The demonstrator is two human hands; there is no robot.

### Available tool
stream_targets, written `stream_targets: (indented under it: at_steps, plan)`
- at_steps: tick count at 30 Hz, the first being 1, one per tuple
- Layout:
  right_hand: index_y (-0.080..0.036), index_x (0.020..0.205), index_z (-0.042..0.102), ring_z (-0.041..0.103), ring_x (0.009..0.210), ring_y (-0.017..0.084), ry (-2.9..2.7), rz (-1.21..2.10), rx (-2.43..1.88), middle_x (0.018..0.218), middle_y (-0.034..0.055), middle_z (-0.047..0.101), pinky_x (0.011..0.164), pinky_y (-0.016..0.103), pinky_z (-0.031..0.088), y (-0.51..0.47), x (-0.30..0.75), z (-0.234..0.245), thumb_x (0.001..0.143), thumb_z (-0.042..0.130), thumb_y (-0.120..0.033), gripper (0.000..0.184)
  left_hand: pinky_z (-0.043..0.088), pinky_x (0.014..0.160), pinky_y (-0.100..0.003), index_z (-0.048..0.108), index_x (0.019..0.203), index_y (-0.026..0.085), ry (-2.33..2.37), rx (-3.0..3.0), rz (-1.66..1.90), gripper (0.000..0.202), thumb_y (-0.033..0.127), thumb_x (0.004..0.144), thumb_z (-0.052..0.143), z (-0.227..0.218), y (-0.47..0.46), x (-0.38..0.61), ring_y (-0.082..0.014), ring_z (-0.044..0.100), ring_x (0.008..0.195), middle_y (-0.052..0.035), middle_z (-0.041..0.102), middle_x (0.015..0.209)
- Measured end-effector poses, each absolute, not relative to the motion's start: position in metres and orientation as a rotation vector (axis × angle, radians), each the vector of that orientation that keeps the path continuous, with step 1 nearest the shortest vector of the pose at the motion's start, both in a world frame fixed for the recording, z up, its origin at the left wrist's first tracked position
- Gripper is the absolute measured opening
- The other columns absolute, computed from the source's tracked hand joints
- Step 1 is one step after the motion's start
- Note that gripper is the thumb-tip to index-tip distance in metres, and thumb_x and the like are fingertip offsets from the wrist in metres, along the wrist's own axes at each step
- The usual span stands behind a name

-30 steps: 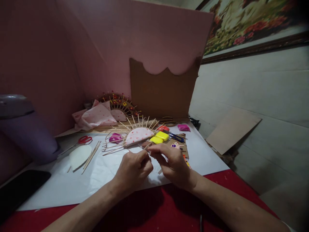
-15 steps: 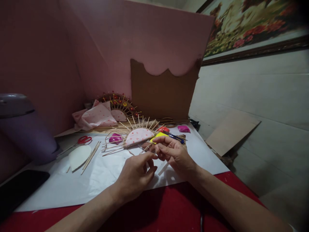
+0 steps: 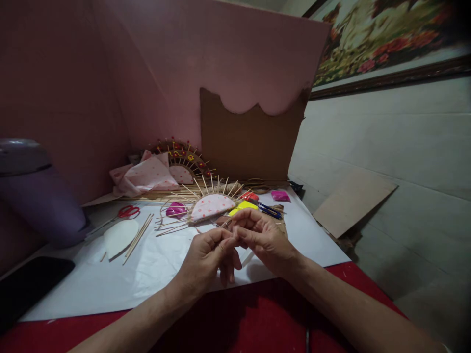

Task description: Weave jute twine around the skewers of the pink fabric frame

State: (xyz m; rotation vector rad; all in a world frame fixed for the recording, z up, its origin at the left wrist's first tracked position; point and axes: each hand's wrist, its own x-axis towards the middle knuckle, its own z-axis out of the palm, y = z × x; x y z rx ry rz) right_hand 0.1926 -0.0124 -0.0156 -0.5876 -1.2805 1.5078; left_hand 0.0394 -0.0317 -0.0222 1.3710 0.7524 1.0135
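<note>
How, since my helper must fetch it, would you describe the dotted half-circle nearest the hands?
Find the white sheet. Just beyond the left hand is a dotted pink half-circle. Bare sticks radiate from its curved edge, unlike the flower-decorated fan behind it.

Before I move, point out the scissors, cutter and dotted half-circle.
Scissors (image 3: pixel 129 212), head view: red handle.
Cutter (image 3: pixel 270 211), head view: blue body.
Dotted half-circle (image 3: pixel 211 207), head view: middle of its cloth.

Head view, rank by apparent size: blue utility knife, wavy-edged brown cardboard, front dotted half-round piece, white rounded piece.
1. Wavy-edged brown cardboard
2. Front dotted half-round piece and white rounded piece: too alike to rank; the latter looks nearer
3. Blue utility knife
</note>
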Motion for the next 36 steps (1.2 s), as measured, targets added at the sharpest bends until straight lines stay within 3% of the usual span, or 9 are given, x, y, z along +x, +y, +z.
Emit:
stream_targets:
  at_steps: [6,13,36]
  plan:
    - [-0.02,0.083,0.06,0.054,0.067,0.01,-1.209,1.674,-0.501,0.074,-0.002,0.058,0.065,0.023,0.045,-0.012,0.1942,-0.0106,0.069,0.077,-0.025,0.022,0.047,0.04,-0.022,0.054,0.077,0.014,0.634,1.299,0.996,0.026,0.039,0.08,0.062,-0.0206,-0.0339,0.041,-0.0116,0.059,0.041,-0.0047,0.069,0.064]
    - [-0.021,0.082,0.06,0.051,0.061,0.009,-1.177,1.688,-0.455,0.068,-0.0043,0.053,0.061,0.021,0.043,-0.0143,0.1911,-0.0146,0.069,0.077,-0.025,0.021,0.046,0.034,-0.02,0.052,0.073,0.013,0.534,1.077,0.899,0.024,0.034,0.082,0.06,-0.014,-0.0356,0.0421,-0.0154,0.063,0.042,-0.0072,0.07,0.061]
    - [-0.018,0.082,0.063,0.052,0.061,0.007,-1.064,1.796,-0.398,0.067,-0.0038,0.058,0.059,0.018,0.044,-0.0133,0.1906,-0.0178,0.065,0.08,-0.019,0.024,0.049,0.039,-0.023,0.052,0.072,0.013,0.542,1.003,0.907,0.014,0.024,0.076,0.061,-0.0143,-0.0378,0.0412,-0.0179,0.065,0.046,-0.0104,0.071,0.065]
